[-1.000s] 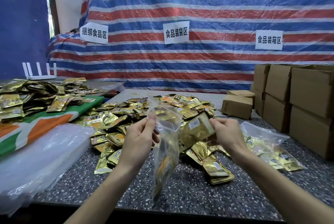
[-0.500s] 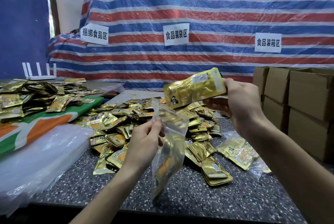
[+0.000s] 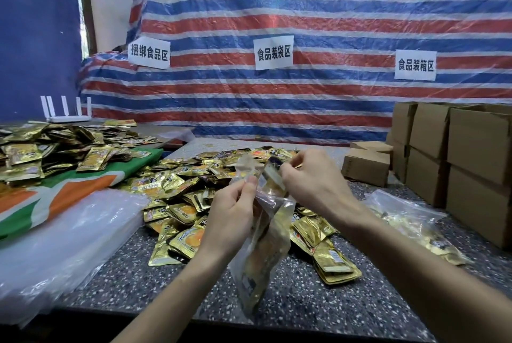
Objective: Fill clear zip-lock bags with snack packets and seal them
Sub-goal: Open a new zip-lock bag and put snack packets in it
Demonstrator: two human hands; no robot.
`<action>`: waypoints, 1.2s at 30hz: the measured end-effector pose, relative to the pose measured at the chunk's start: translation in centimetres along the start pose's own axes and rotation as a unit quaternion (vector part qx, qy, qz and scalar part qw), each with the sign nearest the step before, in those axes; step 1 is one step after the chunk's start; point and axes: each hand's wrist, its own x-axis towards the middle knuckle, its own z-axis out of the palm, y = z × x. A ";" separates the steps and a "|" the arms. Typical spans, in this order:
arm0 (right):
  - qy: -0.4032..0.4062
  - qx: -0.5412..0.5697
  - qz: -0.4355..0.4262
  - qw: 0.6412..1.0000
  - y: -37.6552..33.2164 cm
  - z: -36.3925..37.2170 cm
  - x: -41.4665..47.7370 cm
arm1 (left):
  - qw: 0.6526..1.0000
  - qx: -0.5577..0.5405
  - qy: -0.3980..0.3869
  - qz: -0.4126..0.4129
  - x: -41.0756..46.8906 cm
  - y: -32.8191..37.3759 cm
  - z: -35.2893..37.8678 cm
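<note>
Bag (image 3: 266, 254): above bench (image 3: 304, 304), 6 o'clock of packet pile (image 3: 188, 204). My left hand (image 3: 232, 220) pinches its mouth between closed fingers; my right hand (image 3: 313, 184) grips a packet (image 3: 273, 176) at the opening. Risk, I judge: the one-sided hold lets the mouth sag and the packet corner snags.

- The right hand (image 3: 313, 187) is down at the pile (image 3: 188, 204) a second ago, pinching a packet (image 3: 273, 176); half a second ago it is raised high above the bag (image 3: 263, 254). Now it is at the bag's mouth, close beside the left hand (image 3: 232, 215).
- The packet, half a second ago held flat in the air and clear of the bag, now points downward with its lower part inside the opening.
- The gap between the two hands closes to almost nothing.
</note>
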 end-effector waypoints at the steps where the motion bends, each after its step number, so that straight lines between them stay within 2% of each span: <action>1: -0.018 0.003 0.009 1.000 0.0 0.4 0.1 | 1.000 0.000 0.002 0.003 0.1 0.1 0.0; 4: -0.109 0.041 0.029 0.993 0.2 0.8 0.0 | 1.000 0.006 0.008 0.003 0.3 0.1 -0.3; 6: -0.192 0.084 0.018 0.978 0.8 0.5 -0.1 | 1.000 0.003 0.014 0.003 0.3 -0.1 -0.6; 8: -0.228 0.091 -0.012 0.969 1.7 0.2 -0.2 | 1.000 -0.010 0.018 0.001 0.3 -0.4 -0.9; 12: -0.170 0.131 -0.077 0.974 2.7 -0.2 -0.2 | 0.999 -0.026 0.013 -0.014 0.2 -0.9 -1.5; 16: -0.148 0.165 -0.127 0.967 3.3 -1.3 0.0 | 0.993 -0.004 0.116 0.002 2.0 -2.0 -3.2; 17: -0.149 0.161 -0.147 0.965 3.3 -1.5 0.0 | 0.994 -0.001 0.109 -0.006 2.7 -2.1 -3.7; 20: -0.137 0.137 -0.184 0.964 3.4 -1.6 0.0 | 0.999 -0.028 0.018 -0.038 4.3 -2.7 -4.4; 22: -0.121 0.131 -0.179 0.968 3.6 -1.6 0.0 | 0.999 -0.028 0.002 -0.028 4.7 -2.8 -4.6; 26: -0.081 0.130 -0.152 0.976 4.5 -1.6 -0.2 | 0.996 -0.081 0.016 -0.016 4.7 -2.3 -4.9; 29: -0.039 0.147 -0.105 0.983 5.2 -2.1 -0.4 | 0.995 -0.091 0.017 -0.027 4.7 -2.3 -5.6; 32: -0.032 0.198 -0.055 0.978 5.8 -2.4 -0.5 | 0.995 -0.092 0.036 -0.027 4.6 -2.4 -6.0; 36: -0.052 0.309 -0.018 0.949 6.0 -2.9 -0.5 | 0.993 -0.100 0.053 -0.031 4.4 -2.2 -6.6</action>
